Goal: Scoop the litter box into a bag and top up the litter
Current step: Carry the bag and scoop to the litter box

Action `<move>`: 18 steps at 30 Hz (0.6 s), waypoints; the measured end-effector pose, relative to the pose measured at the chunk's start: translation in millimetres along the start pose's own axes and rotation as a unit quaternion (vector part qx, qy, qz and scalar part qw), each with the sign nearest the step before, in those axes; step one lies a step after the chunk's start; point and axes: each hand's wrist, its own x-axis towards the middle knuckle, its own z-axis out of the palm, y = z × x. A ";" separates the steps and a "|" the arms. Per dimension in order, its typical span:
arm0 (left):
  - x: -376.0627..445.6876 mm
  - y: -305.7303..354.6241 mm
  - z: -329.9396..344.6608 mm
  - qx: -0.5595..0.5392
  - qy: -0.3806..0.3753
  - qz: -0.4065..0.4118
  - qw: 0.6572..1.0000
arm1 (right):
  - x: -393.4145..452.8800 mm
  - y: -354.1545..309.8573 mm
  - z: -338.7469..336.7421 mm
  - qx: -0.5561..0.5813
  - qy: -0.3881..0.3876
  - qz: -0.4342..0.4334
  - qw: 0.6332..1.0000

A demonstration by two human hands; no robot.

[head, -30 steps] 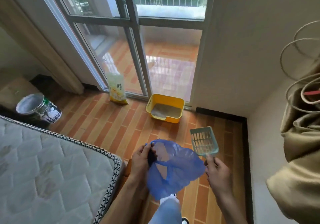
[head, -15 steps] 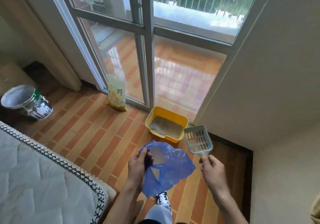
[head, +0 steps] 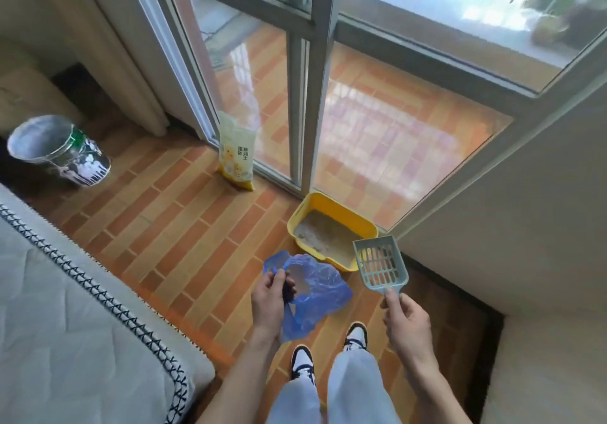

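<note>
Brick-pattern floor (head: 170, 226), sunlit glass door (head: 377, 121), mattress (head: 65, 325) left.

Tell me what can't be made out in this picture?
All in the head view:
- Near corner of the litter box: hidden behind the blue bag and scoop.
- Small print on the litter pack: too small.
- Inside the bag: hidden by its folds and the left hand.

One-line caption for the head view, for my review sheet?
Standing person's left hand holds blue bag, right hand a scoop, before yellow litter box.
</note>
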 end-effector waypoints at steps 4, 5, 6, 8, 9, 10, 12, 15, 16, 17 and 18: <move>35.7 -24.3 7.9 0.006 0.042 -0.008 0.999 | 46.9 3.7 13.3 -0.007 -0.015 0.021 1.000; 44.0 -31.5 9.7 0.010 0.052 -0.011 0.999 | 60.4 8.3 17.2 -0.010 -0.020 0.026 0.999; 53.6 -39.1 12.3 0.011 0.061 -0.011 0.998 | 75.2 13.7 22.4 -0.014 -0.025 0.028 0.999; 76.5 -58.0 16.3 0.015 0.078 -0.012 0.997 | 106.3 30.1 37.7 -0.016 -0.041 0.032 0.999; 89.7 -68.2 17.8 0.013 0.089 -0.013 0.996 | 122.4 38.3 47.7 -0.013 -0.053 0.033 0.998; 103.7 -80.7 18.6 0.009 0.099 -0.016 0.995 | 138.0 47.8 57.4 -0.007 -0.065 0.034 0.997; 132.2 -105.9 21.2 0.007 0.120 -0.029 0.992 | 171.1 69.2 75.8 -0.005 -0.088 0.026 0.996; 175.4 -141.7 23.3 0.012 0.144 -0.049 0.988 | 221.4 104.7 100.7 -0.021 -0.110 0.012 0.994; 189.7 -153.3 24.2 0.019 0.150 -0.051 0.987 | 238.4 117.5 108.6 -0.026 -0.111 0.010 0.993; 202.3 -164.3 25.0 0.027 0.155 -0.051 0.986 | 254.5 129.2 116.1 -0.034 -0.110 0.006 0.993; 214.0 -173.6 26.5 0.034 0.159 -0.050 0.985 | 269.1 140.2 123.4 -0.044 -0.109 0.004 0.993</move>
